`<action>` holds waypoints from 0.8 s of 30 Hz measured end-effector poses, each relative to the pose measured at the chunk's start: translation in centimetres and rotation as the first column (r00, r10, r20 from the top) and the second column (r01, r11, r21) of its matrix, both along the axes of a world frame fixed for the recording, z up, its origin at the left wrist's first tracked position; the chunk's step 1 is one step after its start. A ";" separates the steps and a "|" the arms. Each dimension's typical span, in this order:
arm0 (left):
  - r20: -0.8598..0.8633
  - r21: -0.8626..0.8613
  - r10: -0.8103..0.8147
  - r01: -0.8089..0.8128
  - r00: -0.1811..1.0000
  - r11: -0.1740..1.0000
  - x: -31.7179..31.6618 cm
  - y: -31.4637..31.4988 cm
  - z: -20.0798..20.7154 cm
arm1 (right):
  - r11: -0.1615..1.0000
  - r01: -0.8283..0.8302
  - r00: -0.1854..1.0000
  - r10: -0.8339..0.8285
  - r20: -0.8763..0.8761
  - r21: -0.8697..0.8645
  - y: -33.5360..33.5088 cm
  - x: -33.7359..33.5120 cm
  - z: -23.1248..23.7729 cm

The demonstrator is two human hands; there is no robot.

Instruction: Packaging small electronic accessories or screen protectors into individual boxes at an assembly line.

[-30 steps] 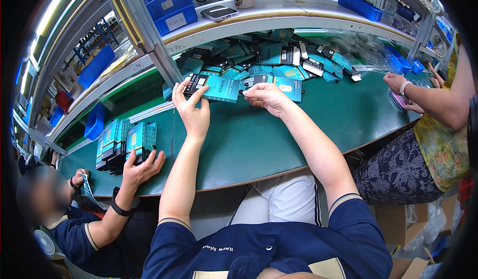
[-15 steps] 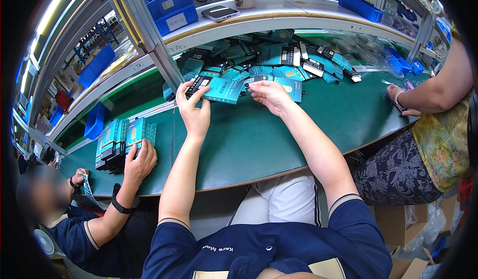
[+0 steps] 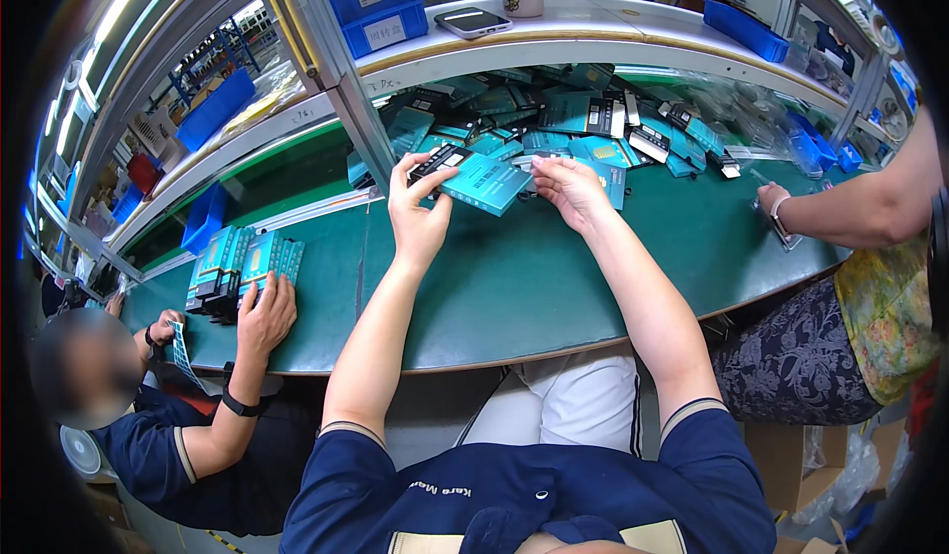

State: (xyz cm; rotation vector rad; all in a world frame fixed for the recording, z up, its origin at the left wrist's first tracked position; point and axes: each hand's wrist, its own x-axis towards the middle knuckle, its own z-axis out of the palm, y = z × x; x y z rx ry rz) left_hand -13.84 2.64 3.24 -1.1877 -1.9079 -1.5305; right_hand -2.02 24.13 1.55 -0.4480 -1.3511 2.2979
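A flat teal-and-black cardboard box (image 3: 484,182) is held up above the green bench, tilted with its right end lower. My left hand (image 3: 419,210) grips it by the black end, thumb and fingers on opposite edges. Just off the box's right end, my right hand (image 3: 577,192) is closed in a pinch. Something small and pale shows at its fingertips, too small to make out. Behind my hands lies a heap of similar teal boxes (image 3: 578,111), some with white ends showing.
At left, a co-worker's hand (image 3: 267,312) rests on stacked teal boxes (image 3: 219,265); their other hand holds a label sheet (image 3: 182,358). Another person's hand (image 3: 773,201) works at right. A shelf (image 3: 593,28) with blue bins (image 3: 381,5) and a phone (image 3: 473,22) spans the back.
The view has shifted, so the scene sits further right. The box in my left hand has tilted, its right end turning lower. My right hand stays pinched near that end.
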 end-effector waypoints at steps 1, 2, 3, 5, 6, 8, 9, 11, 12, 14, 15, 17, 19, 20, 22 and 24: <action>0.030 0.002 -0.034 0.034 0.999 0.999 0.2 0.0 0.2 | 0.999 0.026 1.000 -0.026 0.001 -0.021 0.1 0.0 0.0; 0.059 0.005 -0.069 0.069 0.996 0.998 0.4 0.1 0.3 | 0.999 0.030 1.000 -0.030 0.001 -0.021 0.2 0.0 0.0; 0.059 0.006 -0.074 0.074 0.996 0.997 0.4 0.3 0.2 | 0.998 0.020 0.999 -0.022 -0.039 -0.056 0.2 0.1 0.0; 0.097 -0.017 -0.134 0.137 0.986 0.990 0.1 0.2 -0.1 | 0.996 0.004 0.997 -0.012 -0.081 -0.089 0.1 -0.1 -0.1; 0.096 -0.017 -0.135 0.137 0.986 0.990 0.0 0.1 -0.2 | 0.998 0.001 0.996 -0.006 -0.091 -0.057 0.0 -0.2 -0.2; -0.022 -0.126 -0.156 0.152 0.988 0.980 -0.4 0.0 -0.6 | 1.000 -0.005 0.995 0.003 -0.100 -0.025 -0.3 -0.2 -0.1; 0.020 -0.134 -0.201 0.202 0.979 0.970 -0.5 -0.2 -0.8 | 1.000 0.002 0.998 -0.002 -0.062 0.008 -0.3 -0.1 0.0; 0.047 -0.143 -0.286 0.290 0.957 0.946 -0.5 -0.3 -0.9 | 0.999 0.015 1.000 -0.014 -0.021 0.042 -0.3 0.1 -0.1; 0.075 -0.151 -0.366 0.374 0.928 0.915 -0.5 -0.4 -0.9 | 0.999 0.037 0.999 -0.037 -0.029 0.016 -0.3 0.0 -0.1; 0.164 -0.200 -0.461 0.488 0.872 0.850 -0.1 -0.2 -0.8 | 0.998 0.069 0.997 -0.069 -0.036 -0.008 0.4 -0.2 -0.5; 0.204 -0.199 -0.509 0.544 0.836 0.815 0.1 0.1 -0.8 | 0.999 0.048 0.997 -0.047 -0.068 0.010 0.8 -0.1 -0.8; 0.252 -0.221 -0.575 0.625 0.778 0.749 0.5 0.6 -1.0 | 0.996 0.027 0.993 -0.017 -0.114 0.086 1.2 0.5 -0.7; 0.274 -0.256 -0.613 0.671 0.741 0.696 0.2 0.5 -1.0 | 0.976 0.032 0.992 -0.004 -0.128 0.216 0.9 0.2 -0.9; 0.295 -0.301 -0.611 0.679 0.734 0.670 0.0 0.3 -1.0 | 0.953 0.051 0.995 -0.022 -0.101 0.298 0.8 0.0 -0.5; 0.342 -0.368 -0.629 0.715 0.699 0.595 0.1 -0.1 -0.4 | 0.925 0.098 0.995 -0.085 -0.054 0.368 1.0 -0.2 0.0; 0.384 -0.409 -0.632 0.737 0.674 0.538 0.6 -0.4 -0.1 | 0.805 0.301 0.953 -0.227 -0.203 0.511 0.9 -0.8 0.0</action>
